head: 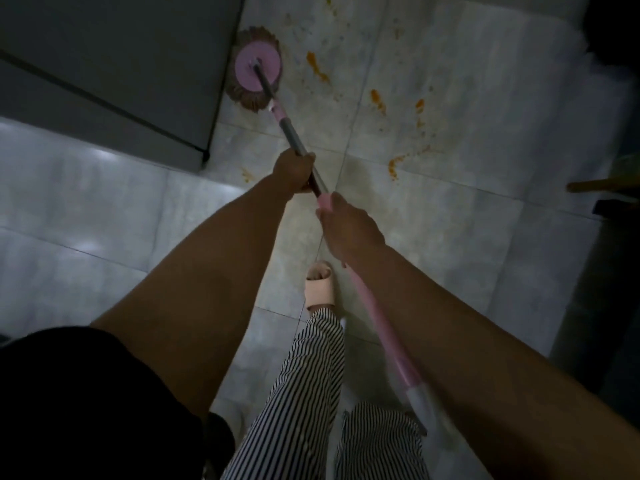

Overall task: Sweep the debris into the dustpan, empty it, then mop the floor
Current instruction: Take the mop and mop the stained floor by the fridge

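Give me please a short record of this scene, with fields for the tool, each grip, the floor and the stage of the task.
tool: mop head, flat on the floor beside the grey cabinet
left grip: holds the metal part of the mop handle
right grip: holds the pink part of the handle, nearer the body
floor: pale tiles, with orange stains to the right of the mop head, not yet wiped
stage: mopping

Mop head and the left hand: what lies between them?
In the head view, only the mop shaft, pink then grey metal, runs from the mop head to the left hand gripping it, above pale floor tile.
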`<action>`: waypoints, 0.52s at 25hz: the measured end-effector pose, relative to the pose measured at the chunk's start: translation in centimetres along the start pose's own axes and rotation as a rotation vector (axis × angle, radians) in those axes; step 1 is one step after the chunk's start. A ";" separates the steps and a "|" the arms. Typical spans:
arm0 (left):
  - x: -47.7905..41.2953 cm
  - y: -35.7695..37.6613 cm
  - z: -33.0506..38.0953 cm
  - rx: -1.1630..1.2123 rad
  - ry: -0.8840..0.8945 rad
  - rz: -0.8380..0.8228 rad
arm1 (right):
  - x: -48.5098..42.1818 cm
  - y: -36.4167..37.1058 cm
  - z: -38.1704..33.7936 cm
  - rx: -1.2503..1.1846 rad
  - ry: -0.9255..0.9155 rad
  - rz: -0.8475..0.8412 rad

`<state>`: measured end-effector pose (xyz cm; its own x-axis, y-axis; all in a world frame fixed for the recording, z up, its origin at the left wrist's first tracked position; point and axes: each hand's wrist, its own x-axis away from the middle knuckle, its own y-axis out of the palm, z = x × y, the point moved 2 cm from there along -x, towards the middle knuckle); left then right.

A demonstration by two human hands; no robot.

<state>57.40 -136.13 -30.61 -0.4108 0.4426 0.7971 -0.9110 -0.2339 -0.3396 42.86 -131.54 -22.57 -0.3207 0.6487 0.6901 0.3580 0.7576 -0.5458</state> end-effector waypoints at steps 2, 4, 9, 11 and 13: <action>0.7 -0.3 -0.1 0.024 -0.001 -0.029 | 0.3 0.0 0.0 -0.003 -0.009 -0.005; 2.5 0.5 -1.2 0.047 -0.005 -0.045 | 2.0 0.2 1.1 0.006 -0.014 -0.018; 10.7 5.4 -7.8 0.056 -0.105 -0.047 | 11.4 0.4 7.2 0.041 -0.010 -0.119; 15.0 8.1 -11.1 0.085 -0.151 -0.043 | 16.1 0.3 10.7 0.087 -0.043 -0.160; 19.5 11.0 -14.4 0.147 -0.191 -0.060 | 20.9 0.2 14.5 0.124 -0.063 -0.201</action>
<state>38.81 -117.58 -26.03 -0.3291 0.2909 0.8984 -0.9128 -0.3418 -0.2237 23.50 -116.76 -15.15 -0.4299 0.4846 0.7618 0.1726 0.8723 -0.4575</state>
